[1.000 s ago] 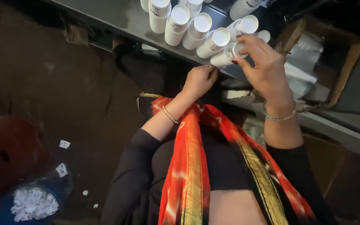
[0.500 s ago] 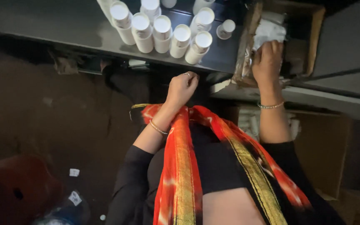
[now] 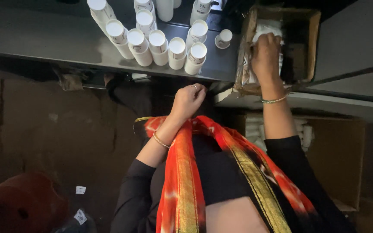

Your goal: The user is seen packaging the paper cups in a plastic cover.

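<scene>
The right hand (image 3: 265, 55) reaches down into an open cardboard box (image 3: 308, 43) that sits at the right end of the dark table (image 3: 44, 39). Its fingers are curled together on the white packing material (image 3: 267, 28) inside the box, which lies directly under and just beyond the fingertips; whether they actually pinch it cannot be told. The white material is crumpled, with no clear long axis. Left of the box, a cluster of white cylindrical bottles (image 3: 160, 45) stands upright on the table, caps facing the camera, and one small white cap (image 3: 224, 38) lies just beside the box. The left hand (image 3: 188, 100) hangs loosely closed at the table's near edge, well left of the box, holding nothing visible.
</scene>
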